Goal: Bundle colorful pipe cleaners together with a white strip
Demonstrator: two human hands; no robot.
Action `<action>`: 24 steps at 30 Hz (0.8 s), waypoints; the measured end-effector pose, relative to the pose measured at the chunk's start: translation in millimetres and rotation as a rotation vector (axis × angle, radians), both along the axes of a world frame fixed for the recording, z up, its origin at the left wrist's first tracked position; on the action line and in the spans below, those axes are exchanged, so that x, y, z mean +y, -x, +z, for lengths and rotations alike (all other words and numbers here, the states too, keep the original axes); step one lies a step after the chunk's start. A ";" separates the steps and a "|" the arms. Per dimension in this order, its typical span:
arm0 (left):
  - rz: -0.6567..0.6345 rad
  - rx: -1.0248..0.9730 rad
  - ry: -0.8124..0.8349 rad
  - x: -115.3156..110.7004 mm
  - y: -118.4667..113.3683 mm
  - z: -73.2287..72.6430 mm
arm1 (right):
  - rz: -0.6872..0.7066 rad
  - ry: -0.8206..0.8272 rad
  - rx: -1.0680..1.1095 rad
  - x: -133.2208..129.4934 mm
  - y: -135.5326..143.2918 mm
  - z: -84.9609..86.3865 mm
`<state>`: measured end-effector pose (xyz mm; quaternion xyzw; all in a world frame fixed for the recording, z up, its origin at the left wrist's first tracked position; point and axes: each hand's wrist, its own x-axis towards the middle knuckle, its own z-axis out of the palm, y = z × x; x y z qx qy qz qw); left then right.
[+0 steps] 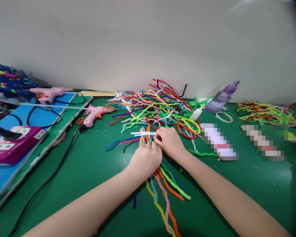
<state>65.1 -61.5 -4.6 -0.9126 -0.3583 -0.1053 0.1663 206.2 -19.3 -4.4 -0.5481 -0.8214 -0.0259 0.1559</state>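
My left hand (146,158) is closed on a bundle of coloured pipe cleaners (162,187), whose long ends fan out below it toward the table's front. Touching it on the right, my right hand (169,141) has its fingers pressed together at a white strip (143,133) that lies across the top of the bundle. My right fingertips are partly hidden. A blue and a pink pipe cleaner (130,142) stick out to the left. Just beyond both hands lies a tangled pile of many-coloured pipe cleaners (158,102).
Pink glue guns (90,119) (48,95) and a purple power strip (22,144) with black cables are at the left. Scissors (191,126), a glue bottle (196,113), a purple water bottle (219,100), a tape ring (224,117) and a second pile (268,113) are rightward.
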 end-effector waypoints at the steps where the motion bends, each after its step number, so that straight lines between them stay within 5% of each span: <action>1: -0.005 0.003 0.005 0.2 0.2 0.3 | -0.016 0.007 0.007 -0.3 0.7 0.2; 12: -0.014 -0.001 0.041 0.7 0.4 2.0 | 0.213 0.002 0.061 1.8 -2.9 1.3; 24: -0.028 -0.011 -0.009 0.1 0.0 -6.5 | 0.157 0.048 0.062 5.5 -0.6 0.2</action>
